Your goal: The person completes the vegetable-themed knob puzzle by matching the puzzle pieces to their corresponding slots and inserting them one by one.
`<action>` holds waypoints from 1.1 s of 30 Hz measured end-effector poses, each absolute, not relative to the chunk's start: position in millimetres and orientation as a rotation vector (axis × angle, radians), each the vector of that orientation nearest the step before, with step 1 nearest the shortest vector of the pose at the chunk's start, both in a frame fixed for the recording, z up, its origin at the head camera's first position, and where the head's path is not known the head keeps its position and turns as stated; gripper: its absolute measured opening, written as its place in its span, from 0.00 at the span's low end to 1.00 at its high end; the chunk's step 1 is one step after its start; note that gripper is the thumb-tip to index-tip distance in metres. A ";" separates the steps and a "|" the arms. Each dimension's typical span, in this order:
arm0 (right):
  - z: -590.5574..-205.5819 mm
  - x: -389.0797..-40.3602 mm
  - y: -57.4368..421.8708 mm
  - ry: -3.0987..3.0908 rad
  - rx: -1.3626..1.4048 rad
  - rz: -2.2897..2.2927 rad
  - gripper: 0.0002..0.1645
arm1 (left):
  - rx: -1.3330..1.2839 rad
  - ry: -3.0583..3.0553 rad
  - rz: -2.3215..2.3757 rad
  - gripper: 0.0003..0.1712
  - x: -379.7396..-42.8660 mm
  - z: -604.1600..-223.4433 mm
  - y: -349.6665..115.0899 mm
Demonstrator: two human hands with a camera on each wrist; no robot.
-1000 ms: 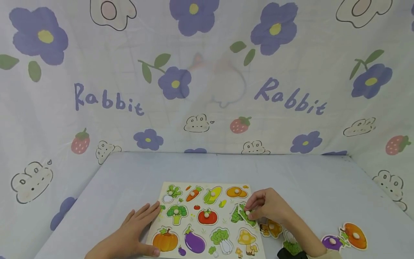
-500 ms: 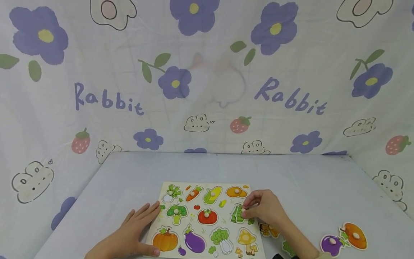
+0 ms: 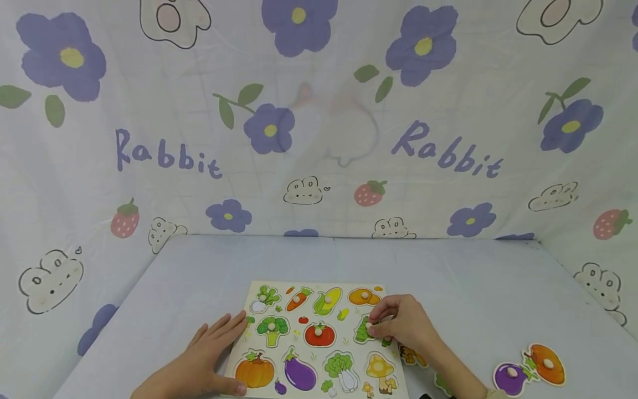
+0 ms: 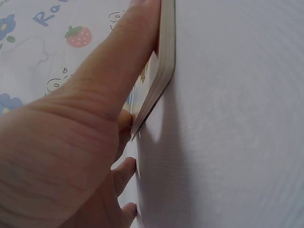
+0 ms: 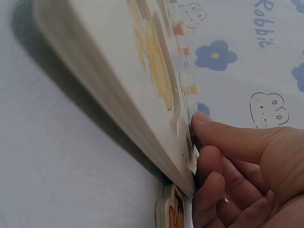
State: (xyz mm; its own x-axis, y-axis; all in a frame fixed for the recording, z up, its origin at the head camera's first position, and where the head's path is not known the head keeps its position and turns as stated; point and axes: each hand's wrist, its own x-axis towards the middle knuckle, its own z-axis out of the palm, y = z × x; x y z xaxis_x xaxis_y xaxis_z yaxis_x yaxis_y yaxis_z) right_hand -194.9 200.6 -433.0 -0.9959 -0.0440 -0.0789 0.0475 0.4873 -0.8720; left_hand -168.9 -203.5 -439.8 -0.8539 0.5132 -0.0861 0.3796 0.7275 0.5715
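A wooden knob puzzle board [image 3: 344, 342] with vegetable pictures lies at the front of the table. My left hand [image 3: 199, 354] rests on its left edge, fingers extended and thumb on the near corner; the left wrist view shows the thumb [image 4: 118, 52] along the board's side. At the board's right edge, my right hand [image 3: 406, 324] pinches the knob of a green leafy vegetable piece [image 3: 361, 331], which lies over its matching outline. The fingers partly cover that piece. Knobbed pieces such as the tomato [image 3: 324, 338] and broccoli [image 3: 271, 321] sit in the board.
Right of the board lie a purple vegetable piece [image 3: 509, 378] and an orange pumpkin-like piece [image 3: 547, 363], touching. A brown-orange piece [image 3: 416, 357] and a green piece [image 3: 442, 383] are partly hidden by the right forearm. A patterned curtain [image 3: 319, 216] stands behind the table.
My right hand has moved slightly left with the green leafy piece, from askew over the board's right edge to lined up with its outline. The left hand has stayed put.
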 end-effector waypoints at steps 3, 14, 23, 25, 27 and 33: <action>-432.6 -194.7 199.5 2.644 0.005 -1.542 0.15 | 0.701 2.688 0.821 0.67 -169.2 -440.0 -203.4; -432.4 -194.7 201.6 2.615 -0.024 -1.535 0.14 | 0.705 2.691 0.810 0.67 -168.9 -439.4 -203.1; -431.4 -195.0 201.5 2.600 -0.030 -1.540 0.14 | 0.717 2.695 0.810 0.67 -169.9 -440.3 -204.2; -431.5 -195.3 202.0 2.592 -0.037 -1.546 0.14 | 0.719 2.699 0.809 0.67 -170.0 -440.8 -204.3; -431.7 -195.0 203.2 2.583 -0.041 -1.549 0.14 | 0.727 2.704 0.806 0.67 -170.3 -441.4 -203.9; -431.0 -195.8 197.6 2.572 -0.004 -1.542 0.14 | 0.756 2.737 0.782 0.68 -168.2 -440.9 -207.5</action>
State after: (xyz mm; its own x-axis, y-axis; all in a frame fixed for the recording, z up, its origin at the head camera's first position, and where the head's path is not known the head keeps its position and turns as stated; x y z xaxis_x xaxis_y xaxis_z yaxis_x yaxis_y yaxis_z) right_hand -195.8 197.6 -431.0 -0.9898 -0.0759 -0.1208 0.0708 0.4740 -0.8777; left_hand -168.2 -207.5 -440.9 -0.8503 0.5242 -0.0466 0.4205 0.7300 0.5387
